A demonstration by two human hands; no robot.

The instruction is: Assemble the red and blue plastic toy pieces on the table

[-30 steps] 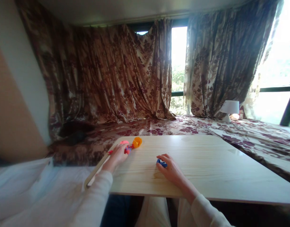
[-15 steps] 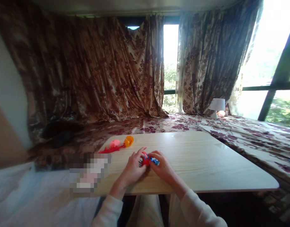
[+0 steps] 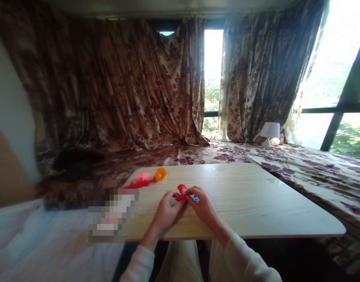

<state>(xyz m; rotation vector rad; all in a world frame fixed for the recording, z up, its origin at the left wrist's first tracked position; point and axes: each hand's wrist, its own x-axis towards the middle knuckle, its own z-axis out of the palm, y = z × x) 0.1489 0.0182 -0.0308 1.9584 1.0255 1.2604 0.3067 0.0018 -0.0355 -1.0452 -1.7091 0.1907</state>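
My left hand and my right hand meet near the front middle of a pale wooden table. Between their closed fingers they pinch a small red and blue plastic toy piece; its red part sticks up and its blue part points toward my right fingers. Further back on the left of the table lie a pink, red and orange group of toy pieces, untouched by either hand.
A bed with a flowered cover surrounds the table, and a small white lamp stands at the back right. Patterned curtains hang across the windows. White bedding lies at the left; a blurred patch covers the table's left corner.
My left hand left the toy pieces at the back left, carried a red piece over and joined my right hand, which held a blue piece. The camera view has swung right.
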